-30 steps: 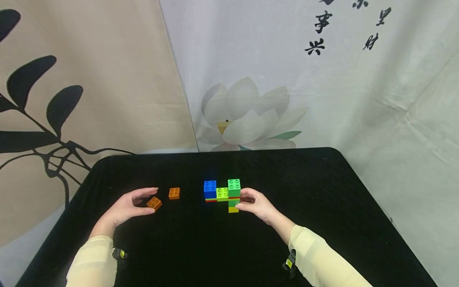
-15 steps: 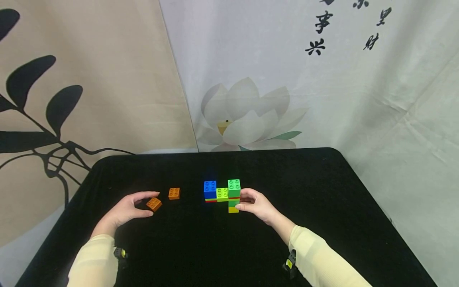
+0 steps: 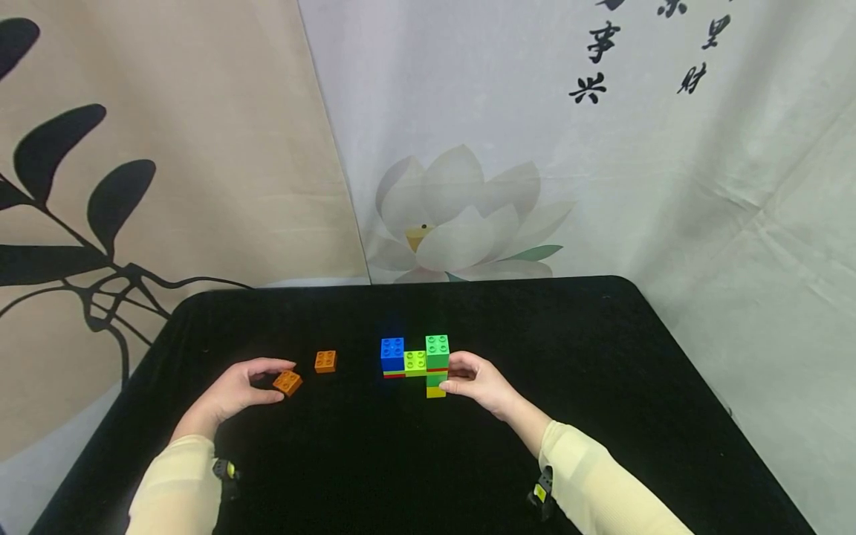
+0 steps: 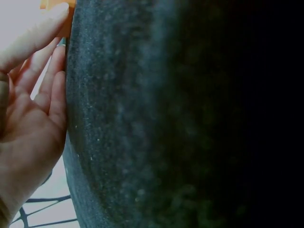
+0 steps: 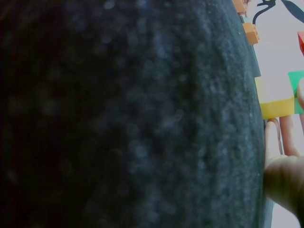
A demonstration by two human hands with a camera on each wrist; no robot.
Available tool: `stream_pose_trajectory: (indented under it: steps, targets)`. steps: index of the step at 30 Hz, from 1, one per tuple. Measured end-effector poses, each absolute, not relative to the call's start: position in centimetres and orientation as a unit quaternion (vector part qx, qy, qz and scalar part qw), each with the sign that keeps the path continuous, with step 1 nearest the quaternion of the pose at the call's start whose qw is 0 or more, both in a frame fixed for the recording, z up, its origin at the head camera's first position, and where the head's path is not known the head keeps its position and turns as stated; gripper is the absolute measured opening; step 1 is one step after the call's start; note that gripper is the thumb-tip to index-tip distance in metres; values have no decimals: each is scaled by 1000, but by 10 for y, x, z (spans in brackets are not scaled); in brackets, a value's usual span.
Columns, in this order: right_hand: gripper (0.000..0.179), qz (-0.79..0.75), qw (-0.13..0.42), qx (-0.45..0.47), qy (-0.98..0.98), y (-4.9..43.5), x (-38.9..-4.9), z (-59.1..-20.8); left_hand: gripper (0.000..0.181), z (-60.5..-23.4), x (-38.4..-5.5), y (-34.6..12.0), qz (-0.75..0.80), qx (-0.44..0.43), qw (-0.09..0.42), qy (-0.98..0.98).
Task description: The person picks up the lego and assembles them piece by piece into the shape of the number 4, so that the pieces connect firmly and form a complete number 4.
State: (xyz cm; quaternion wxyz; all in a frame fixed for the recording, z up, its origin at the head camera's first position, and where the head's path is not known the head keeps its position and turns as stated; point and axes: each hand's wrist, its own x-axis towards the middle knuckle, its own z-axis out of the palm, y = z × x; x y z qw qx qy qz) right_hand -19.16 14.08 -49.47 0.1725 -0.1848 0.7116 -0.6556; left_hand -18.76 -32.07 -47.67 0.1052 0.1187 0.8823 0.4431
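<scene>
In the head view my left hand (image 3: 232, 389) has its thumb and index finger around an orange building brick (image 3: 287, 383), which lies askew on the black tabletop. The left wrist view shows the thumb tip against that brick's side; the index fingertip is hidden there. My right hand (image 3: 483, 385) grips the right column of a brick structure (image 3: 415, 362), thumb in front and fingers behind. Blue, lime and green bricks form its top, over thin red and lime layers. A yellow brick (image 5: 278, 108) is at the base of the held column.
A second orange brick (image 3: 325, 362) lies between the left hand and the structure, studs up. The black cloth-covered table (image 3: 374, 461) has rounded far corners. Behind it hangs a pale curtain (image 3: 468, 96) printed with a lotus, leaves and characters.
My left thumb and index finger have closed in on the nearer orange brick, which stays in about the same place. The right hand and the structure have hardly moved.
</scene>
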Motion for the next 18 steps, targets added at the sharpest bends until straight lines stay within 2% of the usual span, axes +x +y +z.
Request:
stream_pose_trajectory:
  steps: [6,18]
  targets:
    - [39,-656,174,-184,711,141,-192,-494,42,-476,-187,-319,442,104,99,885]
    - [40,-653,173,-177,716,140,-191,-494,39,-472,-184,-315,434,89,75,893]
